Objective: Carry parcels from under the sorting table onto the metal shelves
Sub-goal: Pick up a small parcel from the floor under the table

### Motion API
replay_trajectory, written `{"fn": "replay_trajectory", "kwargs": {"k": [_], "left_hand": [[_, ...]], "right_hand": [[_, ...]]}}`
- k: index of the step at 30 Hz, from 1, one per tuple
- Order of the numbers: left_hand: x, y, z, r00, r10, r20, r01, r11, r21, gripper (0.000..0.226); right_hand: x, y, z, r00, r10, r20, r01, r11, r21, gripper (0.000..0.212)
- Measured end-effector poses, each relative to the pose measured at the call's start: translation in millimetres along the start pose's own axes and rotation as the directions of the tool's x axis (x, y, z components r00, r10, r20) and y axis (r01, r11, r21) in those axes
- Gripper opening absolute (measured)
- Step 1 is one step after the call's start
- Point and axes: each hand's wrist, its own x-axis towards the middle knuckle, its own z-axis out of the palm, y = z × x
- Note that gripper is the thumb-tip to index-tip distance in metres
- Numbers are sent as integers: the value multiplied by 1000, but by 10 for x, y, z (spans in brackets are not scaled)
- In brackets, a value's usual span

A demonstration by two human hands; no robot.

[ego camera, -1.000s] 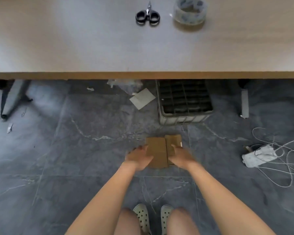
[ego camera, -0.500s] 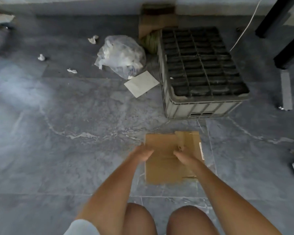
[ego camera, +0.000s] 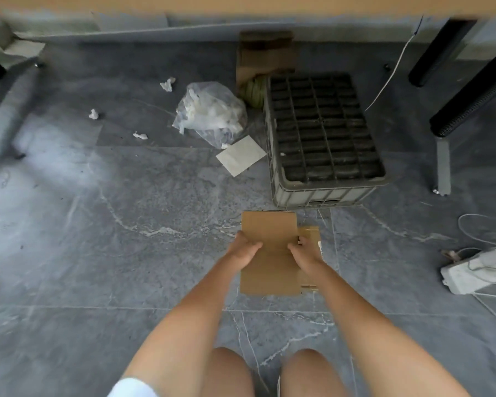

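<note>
A flat brown cardboard parcel (ego camera: 271,270) lies on the grey tiled floor in front of my knees, with a second smaller cardboard parcel (ego camera: 312,234) showing from under its right side. My left hand (ego camera: 242,249) grips the top parcel's left edge. My right hand (ego camera: 305,253) grips its right edge, fingers curled over the cardboard. The sorting table's wooden edge (ego camera: 241,2) runs along the top of the view.
A grey plastic crate (ego camera: 327,193) with a dark grid inside stands just beyond the parcel. A clear bag of scraps (ego camera: 209,113), a pale card (ego camera: 241,156), a brown box (ego camera: 265,57), black table legs (ego camera: 470,90) and a white power strip (ego camera: 476,270) with cables surround it.
I have crouched lower, so the view went from the tabletop to the floor under it. Both hands stay on the parcel, which now covers more of the smaller parcel beneath it.
</note>
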Motion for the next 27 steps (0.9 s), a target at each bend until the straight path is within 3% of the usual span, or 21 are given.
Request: {"fn": "replay_trajectory", "kwargs": {"k": [4, 8, 13, 19, 23, 27], "left_hand": [[-987, 456, -264, 998, 50, -23, -49, 998, 36, 76], [-1807, 769, -513, 998, 31, -52, -34, 998, -54, 73], [-2563, 1002, -763, 997, -20, -68, 13, 995, -103, 76], [-3377, 1237, -973, 998, -68, 1, 67, 972, -224, 81], [-3893, 1404, -972, 996, -43, 80, 61, 967, -247, 104], [-4329, 1547, -913, 997, -11, 71, 27, 973, -228, 118]], "right_hand": [[-748, -359, -398, 998, 45, -39, -37, 982, 186, 37], [-1429, -582, -755, 997, 69, -40, -40, 871, 490, 39], [-2209, -777, -1116, 997, 1, -81, 32, 909, 416, 46], [-2965, -1027, -1583, 997, 14, 82, -32, 973, 228, 89], [-3377, -1214, -1789, 986, -18, 168, -19, 976, 216, 85], [-3753, -1340, -1964, 988, -121, 98, 94, 966, 243, 78]]}}
